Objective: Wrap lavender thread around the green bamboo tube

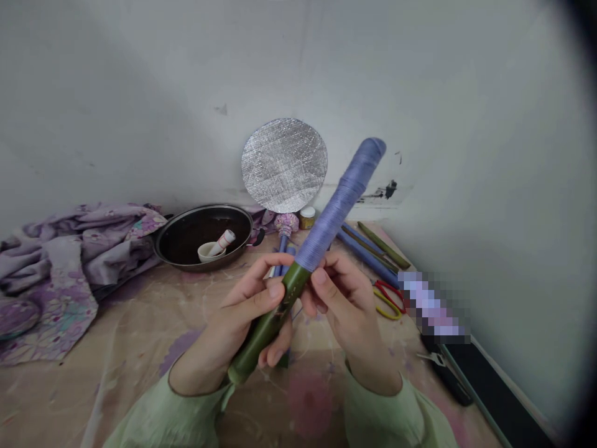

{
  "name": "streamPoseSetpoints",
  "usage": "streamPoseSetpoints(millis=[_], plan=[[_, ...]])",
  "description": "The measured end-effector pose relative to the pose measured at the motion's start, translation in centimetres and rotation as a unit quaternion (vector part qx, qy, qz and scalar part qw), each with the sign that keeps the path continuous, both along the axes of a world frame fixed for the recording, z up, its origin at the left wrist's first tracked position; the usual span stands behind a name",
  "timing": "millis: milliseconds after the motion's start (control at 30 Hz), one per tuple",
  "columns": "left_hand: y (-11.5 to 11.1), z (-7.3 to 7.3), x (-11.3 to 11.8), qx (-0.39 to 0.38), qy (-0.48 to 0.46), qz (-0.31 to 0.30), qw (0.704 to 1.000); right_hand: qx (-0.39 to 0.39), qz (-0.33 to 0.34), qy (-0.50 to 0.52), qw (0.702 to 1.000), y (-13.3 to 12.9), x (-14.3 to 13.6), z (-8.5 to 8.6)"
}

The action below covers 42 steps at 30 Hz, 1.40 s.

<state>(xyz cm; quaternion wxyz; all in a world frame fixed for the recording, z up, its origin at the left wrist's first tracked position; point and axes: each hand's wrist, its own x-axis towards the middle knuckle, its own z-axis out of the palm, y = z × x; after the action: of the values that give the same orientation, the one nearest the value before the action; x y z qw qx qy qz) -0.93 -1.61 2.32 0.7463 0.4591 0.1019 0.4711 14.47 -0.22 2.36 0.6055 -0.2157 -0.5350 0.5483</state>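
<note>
A thick green stick (265,333), like a plant stem or bamboo, slants up to the right in front of me. Its upper part is covered in tightly wound purple-blue thread (333,211), with a rounded, wrapped tip. My left hand (254,305) is closed around the bare green part, thumb on top, just below the winding's edge. My right hand (345,298) is closed against the stick's right side at that edge, thumb and fingertips by the lowest turns. Whether it also pinches a loose thread end is hidden.
A dark pan (203,264) holds a small white cup (205,252) and a rolled white piece. Floral cloth (60,280) lies left. A round silver board (284,165) leans on the wall. Right: more stems (382,246), scissors (389,302), a key (436,359), a dark flat box (494,392).
</note>
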Motion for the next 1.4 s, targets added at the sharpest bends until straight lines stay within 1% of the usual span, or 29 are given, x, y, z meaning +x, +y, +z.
streamPoseSetpoints(millis=[167,300,367,467,600,667,767,933,1100,1200,1300,1400], plan=[[0.0,0.0,0.0,-0.011,-0.017,-0.007,1.000,-0.003,0.003,-0.009,1.000,0.0,-0.1,0.3],[0.0,0.3,0.0,-0.010,-0.035,-0.040,0.999,0.007,-0.003,0.002,1.000,0.0,-0.2,0.5],[0.0,0.5,0.0,-0.006,-0.042,-0.051,0.998,0.004,-0.016,0.001,1.000,0.0,-0.2,0.3],[-0.1,0.6,0.0,-0.010,-0.040,-0.047,0.998,0.005,-0.044,-0.026,0.999,0.2,-0.1,0.0],[-0.1,0.4,0.0,-0.016,-0.045,-0.041,0.998,0.048,-0.103,-0.049,0.992,0.5,0.2,-0.2],[-0.1,0.3,-0.1,-0.018,-0.052,-0.045,0.997,0.065,-0.120,-0.053,0.989,0.5,0.3,-0.1],[-0.1,0.3,-0.2,-0.027,-0.054,-0.058,0.997,0.073,-0.108,-0.050,0.990,0.4,0.4,-0.2],[-0.1,0.7,-0.4,-0.033,-0.054,-0.072,0.995,0.078,-0.080,-0.013,0.994,0.3,0.4,-0.6],[-0.3,0.5,-0.4,-0.034,-0.058,-0.089,0.994,0.050,-0.089,-0.012,0.995,0.1,0.2,-0.6],[-0.5,0.3,-0.5,-0.023,-0.051,-0.092,0.994,0.047,-0.073,-0.007,0.996,-0.1,0.2,-0.4],[-0.7,0.4,-0.6,-0.011,-0.006,-0.077,0.997,0.044,-0.055,-0.003,0.998,-0.2,0.4,-0.4],[-0.9,0.8,-0.5,-0.006,0.092,-0.016,0.996,0.036,-0.045,-0.006,0.998,0.0,0.6,-0.7]])
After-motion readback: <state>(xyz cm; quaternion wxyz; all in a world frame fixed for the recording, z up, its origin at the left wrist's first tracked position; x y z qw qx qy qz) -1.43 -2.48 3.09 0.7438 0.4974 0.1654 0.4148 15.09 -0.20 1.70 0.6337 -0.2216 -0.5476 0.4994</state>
